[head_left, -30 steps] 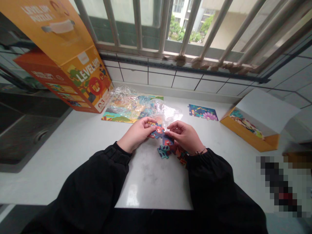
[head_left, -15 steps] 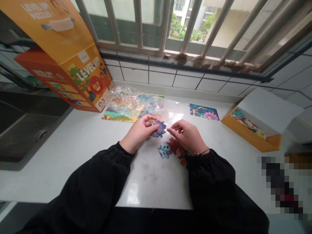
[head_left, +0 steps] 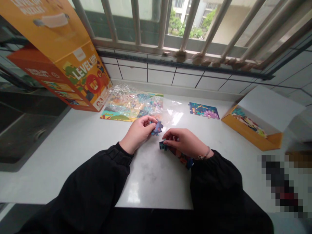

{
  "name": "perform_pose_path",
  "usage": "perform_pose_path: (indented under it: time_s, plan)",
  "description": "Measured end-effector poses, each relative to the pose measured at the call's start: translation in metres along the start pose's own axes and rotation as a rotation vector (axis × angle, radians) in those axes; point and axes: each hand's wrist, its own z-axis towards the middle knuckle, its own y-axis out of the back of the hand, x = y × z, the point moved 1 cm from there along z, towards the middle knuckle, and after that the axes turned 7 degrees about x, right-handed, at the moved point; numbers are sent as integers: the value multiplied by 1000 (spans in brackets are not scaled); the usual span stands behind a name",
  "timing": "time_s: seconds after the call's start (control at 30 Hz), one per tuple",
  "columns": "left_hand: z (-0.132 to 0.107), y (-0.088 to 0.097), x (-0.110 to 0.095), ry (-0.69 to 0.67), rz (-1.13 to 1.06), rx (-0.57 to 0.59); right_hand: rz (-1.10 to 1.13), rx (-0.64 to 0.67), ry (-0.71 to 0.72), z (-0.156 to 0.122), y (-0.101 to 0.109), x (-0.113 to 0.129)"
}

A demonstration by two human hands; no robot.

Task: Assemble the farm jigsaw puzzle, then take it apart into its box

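Note:
My left hand (head_left: 141,130) pinches purple-blue puzzle pieces (head_left: 158,127) between thumb and fingers, above the counter. Their exact number is hidden by the overlap. Just to the right and lower, my right hand (head_left: 186,141) has its thumb and fingers closed on a dark teal puzzle piece (head_left: 162,145), which looks tilted. Beneath that palm lie reddish-brown and blue puzzle pieces (head_left: 181,157), partly covered by the hand and the sleeve. A joined blue and purple puzzle section (head_left: 204,110) rests on the counter farther back.
An orange puzzle box (head_left: 83,74) stands at the back left beside a dark sink (head_left: 29,130). Crinkled clear plastic (head_left: 122,99) lies over a colourful picture sheet (head_left: 114,116). On the right, an open yellow box (head_left: 253,133) contains more pieces. Window bars rise behind the tiled wall.
My right hand has moved down, away from the left hand's pieces, and closed on the teal piece that lay on the counter. My left hand has barely shifted, still holding its pieces.

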Motion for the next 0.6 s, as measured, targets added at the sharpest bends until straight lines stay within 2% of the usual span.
perform_pose_path:
  time_s: [0.13, 0.23, 0.37, 0.47, 0.53, 0.6]
  plan:
    - [-1, -5, 4, 21, 76, 85, 269, -243, -39, 1, 9, -5]
    - [-4, -10, 4, 18, 82, 176, 216, -331, -82, 6, 6, -11]
    - [-7, -15, 2, 14, 108, 232, 60, -313, -103, 10, 0, -11]
    - [-6, -13, 4, -5, 75, 230, -128, -300, -79, 6, 4, -10]
    - [-4, -10, 6, -13, 66, 188, -260, -233, -64, -1, 9, -11]
    - [-2, -8, 8, -11, 93, 129, -358, -108, -56, -8, 12, -12]
